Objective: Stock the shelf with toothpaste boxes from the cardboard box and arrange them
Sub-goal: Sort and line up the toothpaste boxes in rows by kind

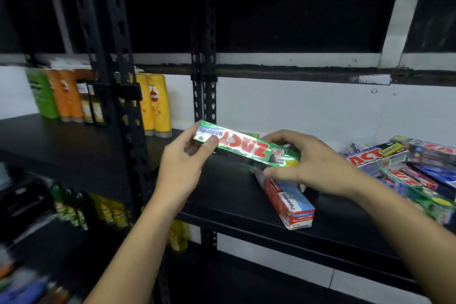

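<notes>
While held above the shelf (222, 195), green toothpaste box (241, 147) looks light, stiff, glossy-slick; L hand (182, 158) pinches its 9 o'clock end, R hand (315, 165) grips 3 o'clock end.

Green Zact box (244, 147), centre: one. Pepsodent box (288, 202), 5 o'clock: one. Yellow shampoo bottles (158, 103), 10 o'clock: at least two. Orange bottles (66, 96), 9 o'clock: two. Heaped toothpaste boxes (407, 170), 3 o'clock: too jumbled to count.
</notes>
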Demonstrator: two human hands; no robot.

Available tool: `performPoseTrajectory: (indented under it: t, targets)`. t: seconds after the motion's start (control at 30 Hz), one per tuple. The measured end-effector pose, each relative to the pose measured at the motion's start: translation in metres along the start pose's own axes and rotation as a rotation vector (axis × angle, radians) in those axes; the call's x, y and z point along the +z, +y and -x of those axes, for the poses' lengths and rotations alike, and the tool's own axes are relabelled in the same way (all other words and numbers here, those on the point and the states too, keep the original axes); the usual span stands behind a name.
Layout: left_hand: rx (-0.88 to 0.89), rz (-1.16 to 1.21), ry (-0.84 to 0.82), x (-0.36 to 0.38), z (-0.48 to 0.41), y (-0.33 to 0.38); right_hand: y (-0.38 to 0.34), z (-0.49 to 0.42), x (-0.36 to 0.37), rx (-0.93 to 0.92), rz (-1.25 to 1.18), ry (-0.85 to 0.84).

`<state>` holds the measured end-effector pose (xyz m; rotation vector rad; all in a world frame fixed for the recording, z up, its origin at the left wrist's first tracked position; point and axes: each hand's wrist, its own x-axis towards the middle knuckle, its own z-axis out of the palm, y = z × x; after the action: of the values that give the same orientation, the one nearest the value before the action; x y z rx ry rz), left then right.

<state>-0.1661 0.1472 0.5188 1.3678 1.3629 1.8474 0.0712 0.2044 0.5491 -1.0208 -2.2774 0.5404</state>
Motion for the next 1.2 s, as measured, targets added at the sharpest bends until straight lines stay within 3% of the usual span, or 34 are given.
performPoseTrajectory:
  t: [0.17, 0.37, 0.53, 0.77, 1.2]
  targets:
    - [0.010, -0.210, 0.190, -0.021, -0.003, -0.008, -0.004, -0.020, 0.023, -0.014, -0.029, 0.046]
    - [-0.019, -0.636, 0.100, -0.030, -0.008, -0.023, 0.008, -0.033, 0.040, 0.117, -0.036, -0.058]
    - [-0.112, -0.904, 0.084, -0.025, -0.011, -0.048, 0.015, -0.034, 0.052, 0.078, 0.284, -0.080]
    - [-0.076, -1.054, 0.075, -0.018, -0.019, -0.066, 0.019, -0.019, 0.041, 0.090, 0.383, -0.160]
    - [0.006, -1.127, 0.172, -0.009, -0.044, -0.083, 0.015, -0.030, 0.042, 0.154, 0.595, -0.059]
